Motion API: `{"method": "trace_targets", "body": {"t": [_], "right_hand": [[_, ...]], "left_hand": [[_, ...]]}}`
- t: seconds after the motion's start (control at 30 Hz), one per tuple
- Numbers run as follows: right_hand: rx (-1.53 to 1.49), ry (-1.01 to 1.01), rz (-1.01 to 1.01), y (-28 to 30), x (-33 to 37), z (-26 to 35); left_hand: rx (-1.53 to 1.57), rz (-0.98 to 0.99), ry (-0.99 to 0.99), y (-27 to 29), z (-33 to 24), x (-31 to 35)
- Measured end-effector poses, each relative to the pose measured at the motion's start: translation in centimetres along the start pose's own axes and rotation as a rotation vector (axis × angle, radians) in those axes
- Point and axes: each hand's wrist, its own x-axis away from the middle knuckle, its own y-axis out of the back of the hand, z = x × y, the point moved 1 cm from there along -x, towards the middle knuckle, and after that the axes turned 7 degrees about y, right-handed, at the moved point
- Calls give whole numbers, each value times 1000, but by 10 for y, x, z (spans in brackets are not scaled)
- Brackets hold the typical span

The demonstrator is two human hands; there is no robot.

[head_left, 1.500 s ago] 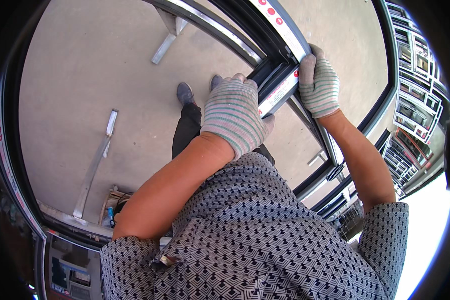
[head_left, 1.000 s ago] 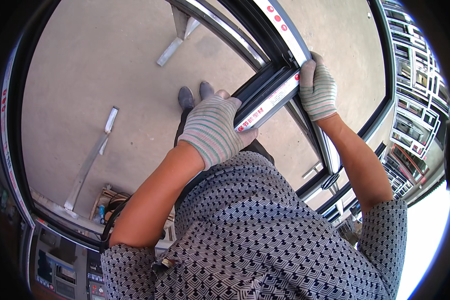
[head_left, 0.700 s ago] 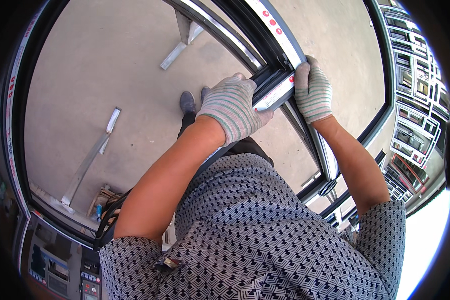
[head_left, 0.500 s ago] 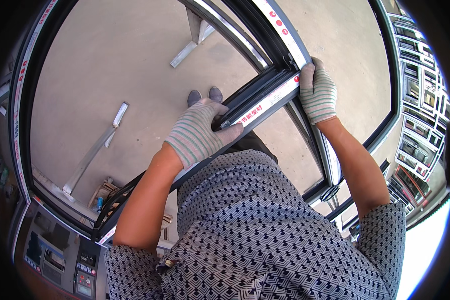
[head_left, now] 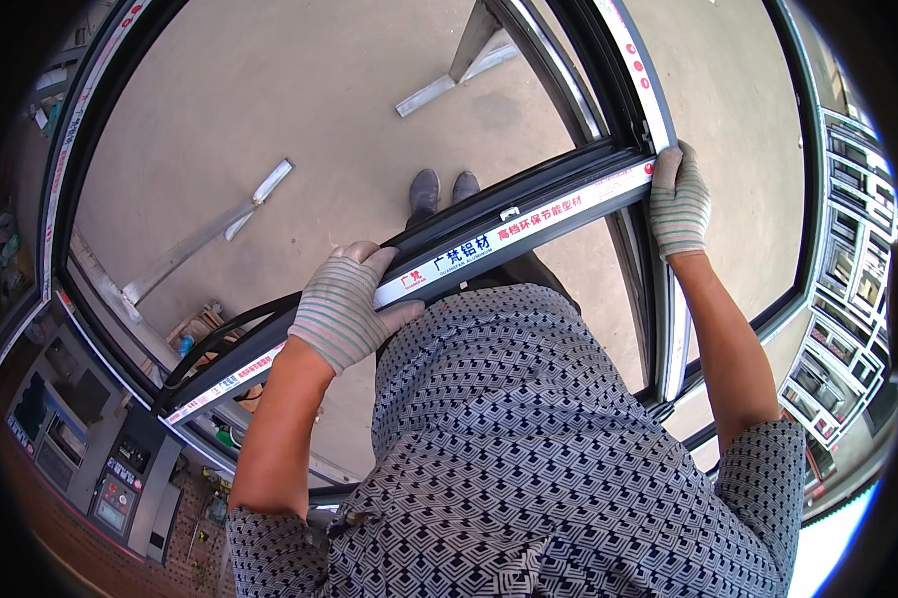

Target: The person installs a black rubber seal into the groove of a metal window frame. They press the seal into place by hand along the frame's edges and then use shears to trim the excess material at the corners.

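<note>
A large dark metal window frame (head_left: 509, 234) spans in front of my waist, its near bar slanting up to the right and covered with white printed film. My left hand (head_left: 347, 307), in a striped knit glove, is closed around this bar left of its middle, with fingers over the far edge and thumb on the near side. At the bar's right-hand corner, my gloved right hand (head_left: 680, 204) grips the frame, fingers bent over the edge; its palm side is hidden. Between the hands, a small light metal fitting (head_left: 510, 213) sits on the bar's far edge.
Metal stand legs (head_left: 205, 239) rest on the floor at left, and another stand (head_left: 459, 80) shows beyond the bar. Several finished frames (head_left: 848, 269) are stacked at the right. A grey machine with a control panel (head_left: 116, 501) stands at lower left. My shoes (head_left: 439, 191) show through the frame.
My left hand has slid left along the bar, uncovering more printed film and the small fitting. My right hand stays at the corner. The whole view has shifted slightly.
</note>
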Motion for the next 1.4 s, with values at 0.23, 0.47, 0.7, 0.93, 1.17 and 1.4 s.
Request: {"method": "trace_targets", "body": {"t": [0.23, 0.47, 0.7, 0.93, 1.17, 1.4], "right_hand": [[-32, 60, -32, -4, 1, -7], [-18, 72, -21, -4, 0, -8], [8, 64, -8, -3, 2, -6], [11, 68, -8, -1, 2, -4], [13, 25, 9, 2, 1, 1], [9, -2, 16, 2, -1, -1]], "left_hand": [[-47, -90, 1, -14, 2, 1], [-19, -262, -33, -34, 5, 0], [34, -366, -120, -37, 11, -3], [-30, -256, -31, -28, -2, -6], [-38, -307, 32, -37, -23, -17], [-78, -255, 37, -33, -31, -24]]}}
